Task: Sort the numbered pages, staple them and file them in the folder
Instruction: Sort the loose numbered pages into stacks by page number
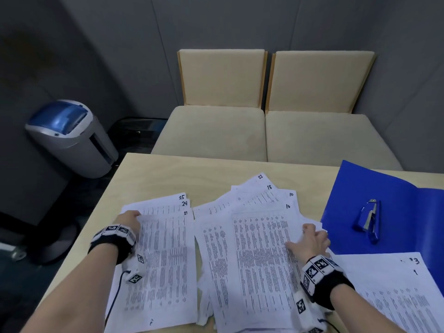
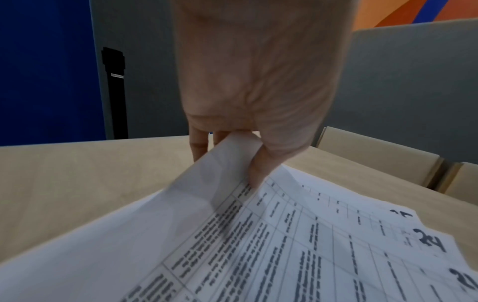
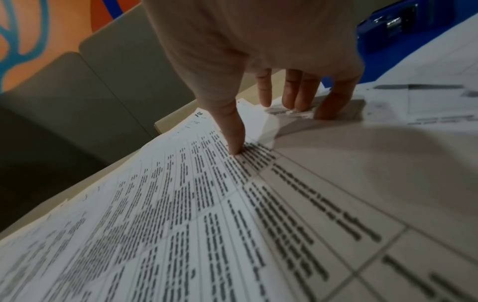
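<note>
Three groups of printed, hand-numbered pages lie on the wooden table [image 1: 168,174]. My left hand [image 1: 137,216] [image 2: 227,163] pinches the upper left edge of page 21 [image 1: 165,255] [image 2: 323,265], thumb on top and fingers beneath; pages 24 [image 1: 184,203] and 25 peek out behind it. In the middle spreads a loose pile [image 1: 216,236] with 22, 18 and 10 showing at the back. My right hand [image 1: 305,234] [image 3: 264,128] holds the right edge of its top sheet, page 16 [image 1: 262,248] [image 3: 181,204], thumb pressing on the print, fingers curled at the edge.
An open blue folder [image 1: 389,183] lies at the right with a blue stapler [image 1: 370,219] on it. Below it sits another stack topped by page 1 [image 1: 396,299]. Two beige chairs [image 1: 216,131] stand behind the table, a grey bin [image 1: 72,138] at the left.
</note>
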Motion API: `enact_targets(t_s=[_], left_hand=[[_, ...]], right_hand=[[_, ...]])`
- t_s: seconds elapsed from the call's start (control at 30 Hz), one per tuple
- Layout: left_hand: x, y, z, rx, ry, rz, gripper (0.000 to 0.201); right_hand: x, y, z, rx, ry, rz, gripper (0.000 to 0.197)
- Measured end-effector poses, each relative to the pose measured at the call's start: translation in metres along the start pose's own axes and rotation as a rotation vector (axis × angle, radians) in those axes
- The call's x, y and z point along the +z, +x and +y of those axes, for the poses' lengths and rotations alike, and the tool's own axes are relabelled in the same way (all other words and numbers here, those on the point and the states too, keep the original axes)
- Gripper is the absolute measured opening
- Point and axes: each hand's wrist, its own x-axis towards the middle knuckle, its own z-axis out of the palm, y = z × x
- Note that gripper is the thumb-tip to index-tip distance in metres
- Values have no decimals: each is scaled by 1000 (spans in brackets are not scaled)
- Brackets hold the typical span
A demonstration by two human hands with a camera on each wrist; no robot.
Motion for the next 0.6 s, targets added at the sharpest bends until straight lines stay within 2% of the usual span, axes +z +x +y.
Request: enact_targets(t_s=[0.13, 0.2, 0.23, 0.3, 0.37, 0.4, 0.47, 0.53, 0.6], left_hand=[[-1, -4, 4, -61, 65, 77, 41], [0, -12, 16, -131, 148, 187, 39], [0, -17, 27, -126, 187, 254, 44], [7, -30, 59, 48, 166, 398, 48], [22, -52, 102, 353, 66, 475, 41], [33, -66, 126, 492, 8, 450, 38], [60, -93, 168, 676, -62, 278, 37], [87, -111, 199, 780, 3, 104, 46], [104, -117, 218, 799, 134, -12, 68]], right_hand=[[-5, 3, -1, -5, 49, -54, 77], [-8, 4, -3, -14, 69, -89, 78], [-8, 5, -3, -20, 82, -107, 77], [-8, 6, -4, -36, 113, -124, 68], [-7, 8, -3, -43, 191, -101, 54], [-8, 7, -3, -35, 244, -91, 49], [-10, 5, -3, -22, 334, -89, 40], [-12, 3, 0, -27, 398, -116, 35], [-13, 2, 4, -25, 465, -143, 31]])
